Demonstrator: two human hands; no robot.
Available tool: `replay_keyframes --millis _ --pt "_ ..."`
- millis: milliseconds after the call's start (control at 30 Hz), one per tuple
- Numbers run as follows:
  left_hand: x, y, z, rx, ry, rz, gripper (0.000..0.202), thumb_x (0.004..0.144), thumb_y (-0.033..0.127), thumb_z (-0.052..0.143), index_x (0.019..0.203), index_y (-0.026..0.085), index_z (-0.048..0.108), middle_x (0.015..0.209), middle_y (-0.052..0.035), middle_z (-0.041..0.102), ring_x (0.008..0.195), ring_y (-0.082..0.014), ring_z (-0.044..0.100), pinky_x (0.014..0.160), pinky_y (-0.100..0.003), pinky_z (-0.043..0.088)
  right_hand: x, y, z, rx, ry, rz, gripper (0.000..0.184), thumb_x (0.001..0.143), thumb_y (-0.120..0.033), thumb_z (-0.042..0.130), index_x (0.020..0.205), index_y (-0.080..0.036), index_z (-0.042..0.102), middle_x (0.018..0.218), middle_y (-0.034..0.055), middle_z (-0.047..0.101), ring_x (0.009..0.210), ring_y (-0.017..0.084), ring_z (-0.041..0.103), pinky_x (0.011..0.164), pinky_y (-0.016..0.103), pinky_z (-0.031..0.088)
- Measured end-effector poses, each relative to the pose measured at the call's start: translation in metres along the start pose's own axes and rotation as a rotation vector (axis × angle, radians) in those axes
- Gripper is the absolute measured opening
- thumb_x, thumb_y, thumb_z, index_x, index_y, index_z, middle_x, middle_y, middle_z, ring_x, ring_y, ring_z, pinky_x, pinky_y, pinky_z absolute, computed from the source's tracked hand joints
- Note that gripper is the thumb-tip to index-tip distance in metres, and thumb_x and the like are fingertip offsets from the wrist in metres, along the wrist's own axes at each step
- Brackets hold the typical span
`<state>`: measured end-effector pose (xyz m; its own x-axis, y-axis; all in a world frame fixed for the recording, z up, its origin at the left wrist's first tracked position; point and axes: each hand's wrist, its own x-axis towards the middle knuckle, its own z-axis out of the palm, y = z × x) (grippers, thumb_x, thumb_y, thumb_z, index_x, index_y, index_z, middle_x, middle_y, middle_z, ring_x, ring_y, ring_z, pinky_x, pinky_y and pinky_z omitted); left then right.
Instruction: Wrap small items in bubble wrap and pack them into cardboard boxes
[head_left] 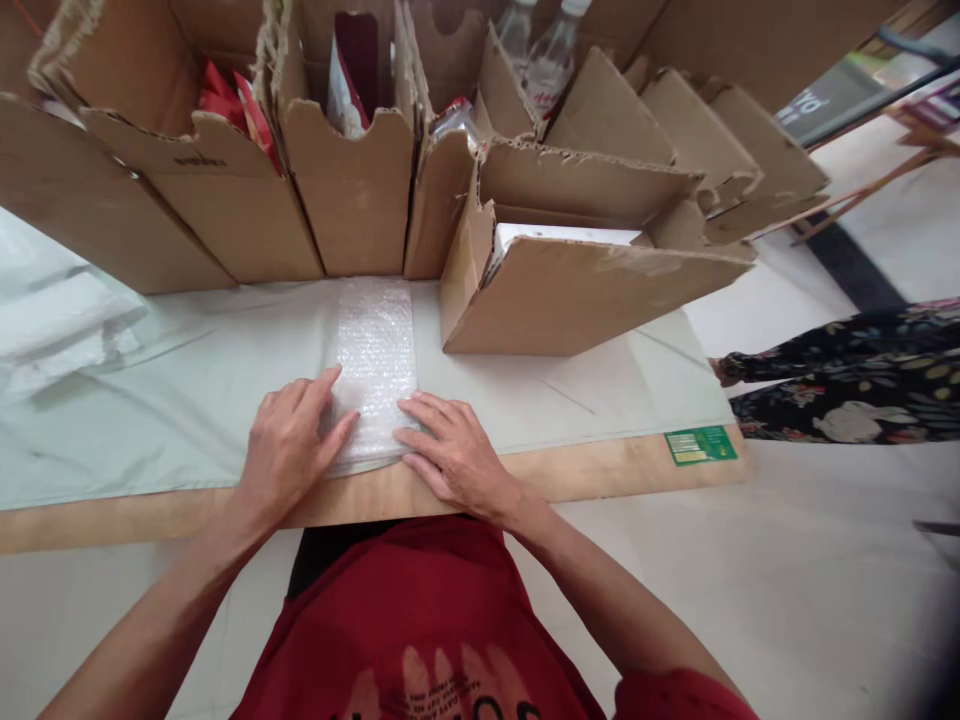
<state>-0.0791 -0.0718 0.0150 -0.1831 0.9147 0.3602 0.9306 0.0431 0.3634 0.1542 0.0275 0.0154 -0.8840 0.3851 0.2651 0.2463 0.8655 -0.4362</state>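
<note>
A strip of clear bubble wrap point(377, 350) lies flat on a pale cloth point(187, 390) covering the wooden table point(600, 470). My left hand point(289, 450) rests on the strip's near left corner, fingers stretched out and pressing down. My right hand point(450, 455) lies flat on the near right corner, fingers spread. Neither hand grips anything.
Several open cardboard boxes point(352, 190) stand along the far side, holding red packets point(232, 105), a sachet and bottles point(544, 60). A tilted box point(570, 290) with white contents sits right of the bubble wrap. White plastic point(52, 310) lies left. Another person's patterned garment point(847, 385) is at right.
</note>
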Motion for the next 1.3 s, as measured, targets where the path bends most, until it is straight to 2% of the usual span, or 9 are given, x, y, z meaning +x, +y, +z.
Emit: replay_keyframes --millis 133,300,400,567,700,900,1100,1233,1300 --pt "-0.012 0.009 -0.019 -0.087 -0.012 0.182 0.052 0.096 0.042 0.066 0.143 0.024 0.051 0.128 -0.0147 0.066 0.116 -0.0311 0.064 0.097 -0.046 0.052 0.008 0.003 0.001 0.054 0.064 0.007 0.021 0.103 -0.020 0.056 0.114 -0.022 0.073 0.129 0.0097 0.075 0.130 0.027 0.063 0.101 0.044 0.049" --pt "-0.019 0.018 -0.026 -0.140 -0.082 0.274 0.031 0.100 0.014 0.057 0.129 0.023 0.056 0.099 -0.0052 0.072 0.091 -0.0209 0.067 0.087 -0.038 0.050 0.008 -0.004 -0.003 0.224 0.131 0.091 0.019 0.104 -0.023 0.056 0.112 -0.022 0.074 0.107 0.0053 0.081 0.107 0.022 0.073 0.096 0.040 0.049" --pt "-0.016 0.019 -0.022 -0.189 -0.076 0.207 0.027 0.101 0.016 0.056 0.128 0.022 0.058 0.084 -0.0002 0.069 0.076 -0.0167 0.064 0.077 -0.032 0.051 0.007 -0.007 -0.003 0.266 0.156 0.180 0.020 0.104 -0.023 0.057 0.117 -0.022 0.072 0.102 0.0043 0.081 0.095 0.020 0.073 0.092 0.038 0.051" --pt "-0.008 0.016 -0.007 -0.106 -0.027 0.146 0.024 0.102 0.025 0.056 0.124 0.018 0.064 0.079 -0.0006 0.071 0.068 -0.0174 0.064 0.073 -0.032 0.051 -0.001 -0.008 -0.007 0.044 0.260 0.183 0.025 0.101 -0.024 0.060 0.124 -0.022 0.068 0.122 0.0123 0.073 0.112 0.026 0.066 0.095 0.043 0.050" --pt "-0.009 0.013 -0.001 0.057 -0.018 0.176 0.025 0.101 0.024 0.057 0.123 0.014 0.065 0.076 -0.0024 0.069 0.068 -0.0209 0.064 0.074 -0.036 0.050 -0.002 -0.005 -0.008 -0.045 0.110 0.018 0.023 0.099 -0.023 0.063 0.120 -0.021 0.069 0.133 0.0123 0.071 0.129 0.029 0.060 0.102 0.045 0.046" --pt "-0.018 0.018 -0.017 0.021 0.020 0.241 0.031 0.098 0.026 0.065 0.126 0.015 0.061 0.114 -0.0156 0.069 0.101 -0.0284 0.066 0.084 -0.040 0.051 0.011 0.002 -0.007 0.051 0.091 0.029 0.020 0.104 -0.021 0.056 0.115 -0.020 0.073 0.113 0.0078 0.079 0.124 0.027 0.065 0.102 0.044 0.046" --pt "-0.007 0.018 -0.015 -0.149 -0.059 0.242 0.025 0.102 0.017 0.056 0.127 0.018 0.059 0.092 -0.0040 0.071 0.083 -0.0193 0.065 0.082 -0.034 0.049 0.006 0.000 -0.012 0.177 0.087 0.163 0.024 0.103 -0.024 0.057 0.122 -0.019 0.071 0.116 0.0092 0.078 0.112 0.023 0.068 0.100 0.041 0.049" --pt "0.011 0.012 -0.002 0.035 -0.013 0.220 0.025 0.103 0.026 0.055 0.122 0.014 0.064 0.083 -0.0054 0.070 0.076 -0.0239 0.064 0.074 -0.038 0.047 0.004 0.000 -0.010 -0.018 0.160 0.078 0.033 0.100 -0.032 0.062 0.130 -0.017 0.066 0.146 0.0191 0.061 0.130 0.031 0.058 0.102 0.048 0.048" --pt "0.016 0.010 0.001 0.127 0.008 0.224 0.027 0.102 0.029 0.056 0.121 0.013 0.066 0.088 -0.0090 0.072 0.080 -0.0270 0.065 0.074 -0.039 0.046 0.007 0.000 -0.010 -0.064 0.107 0.013 0.032 0.099 -0.031 0.063 0.128 -0.018 0.066 0.145 0.0176 0.063 0.130 0.032 0.058 0.103 0.048 0.047"
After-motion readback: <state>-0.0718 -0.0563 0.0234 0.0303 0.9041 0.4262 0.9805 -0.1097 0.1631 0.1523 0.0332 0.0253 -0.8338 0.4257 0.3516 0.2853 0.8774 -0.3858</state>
